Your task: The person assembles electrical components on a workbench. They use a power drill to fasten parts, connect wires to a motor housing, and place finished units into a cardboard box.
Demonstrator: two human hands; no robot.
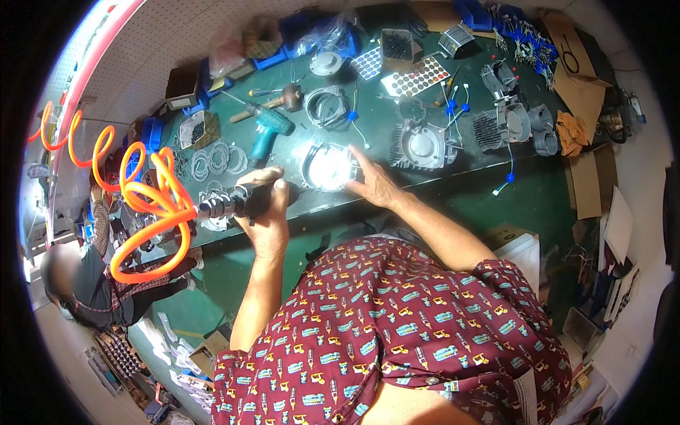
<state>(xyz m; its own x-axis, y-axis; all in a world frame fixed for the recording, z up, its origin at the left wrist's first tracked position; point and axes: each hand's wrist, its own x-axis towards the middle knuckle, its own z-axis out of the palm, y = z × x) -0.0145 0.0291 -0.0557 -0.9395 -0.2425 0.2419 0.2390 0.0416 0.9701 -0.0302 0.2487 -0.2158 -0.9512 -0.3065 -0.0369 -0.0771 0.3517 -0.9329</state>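
Now the left hand (269,221) is closed around a black air tool (256,201), with the thumb lying on its upper side. The right hand (377,185) is half open: its thumb and fingers are spread against the right side of a round housing (327,168). I cannot tell if it grips the housing firmly or only steadies it. This housing sits on the table (290,150), near its front edge, between the two hands, and strong light hides much of its inside.

It looks like cast metal, so I judge it stiff and rather heavy for its size, not easy to break, but perhaps slippery if there is oil. The outer wall seems the best place to hold, with the fingers kept away from the opening. The tool is probably solid too, and the orange hose (152,185) behind it may pull the wrist like a spring; its body is the proper grip.

Further out, a teal drill (266,132) and some thin rings (218,160) lie to the left, a mallet (289,98) lies behind, and a finned casting (421,144) stands to the right.
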